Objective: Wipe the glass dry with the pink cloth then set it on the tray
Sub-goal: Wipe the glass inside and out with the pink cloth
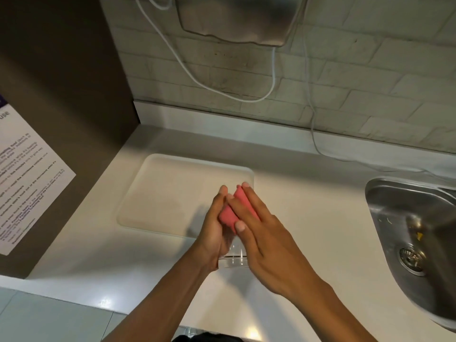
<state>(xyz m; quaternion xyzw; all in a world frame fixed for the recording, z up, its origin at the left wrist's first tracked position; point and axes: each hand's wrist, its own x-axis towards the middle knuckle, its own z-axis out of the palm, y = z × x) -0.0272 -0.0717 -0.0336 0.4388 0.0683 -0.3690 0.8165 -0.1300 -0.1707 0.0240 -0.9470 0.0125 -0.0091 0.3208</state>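
Observation:
A clear glass is held above the white counter, its base toward me, between both hands. My left hand wraps around its left side. My right hand presses the pink cloth against the glass, fingers laid flat over the cloth. Most of the glass is hidden by the hands and cloth. The white tray lies flat on the counter just beyond and to the left of the hands, with nothing on it.
A steel sink with a drain is set into the counter at the right. A dark cabinet side with a printed notice stands at the left. White cables hang down the brick wall behind.

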